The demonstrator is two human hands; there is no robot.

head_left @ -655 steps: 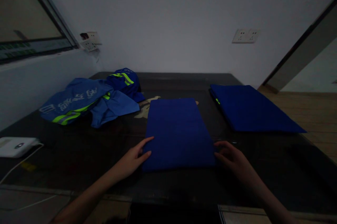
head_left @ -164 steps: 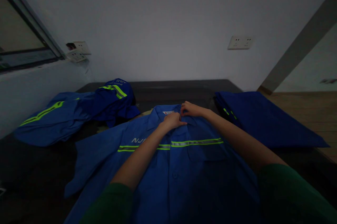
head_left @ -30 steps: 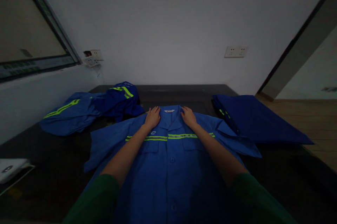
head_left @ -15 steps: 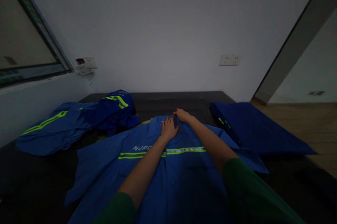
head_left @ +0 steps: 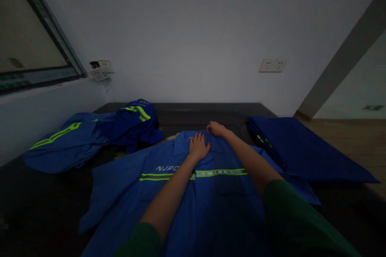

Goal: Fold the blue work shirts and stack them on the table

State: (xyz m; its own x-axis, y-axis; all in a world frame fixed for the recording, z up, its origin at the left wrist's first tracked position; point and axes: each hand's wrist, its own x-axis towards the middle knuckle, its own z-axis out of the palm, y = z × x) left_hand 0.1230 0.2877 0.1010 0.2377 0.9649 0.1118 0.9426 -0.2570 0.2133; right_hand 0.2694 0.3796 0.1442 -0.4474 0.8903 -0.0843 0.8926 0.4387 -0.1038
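Observation:
A blue work shirt (head_left: 169, 192) with a yellow-green reflective chest stripe lies spread front side up before me, its collar at the far end. My left hand (head_left: 199, 147) rests on the inside of the collar, fingers stretched out and pressing the cloth. At the right part of the collar, my right hand (head_left: 216, 128) has its fingers bent in a pinch on the collar's edge. The lower right of the shirt is in shadow.
Crumpled blue garments (head_left: 72, 140) with reflective stripes lie at the left. Folded dark-blue clothing (head_left: 301, 148) lies on the right. Beneath is a dark table (head_left: 211, 114) against the wall, which carries sockets (head_left: 272, 65). A window (head_left: 30, 27) is at the left.
My right hand has moved slightly right along the collar, away from my left hand. My left hand stays on the collar. The whole view has shifted a little.

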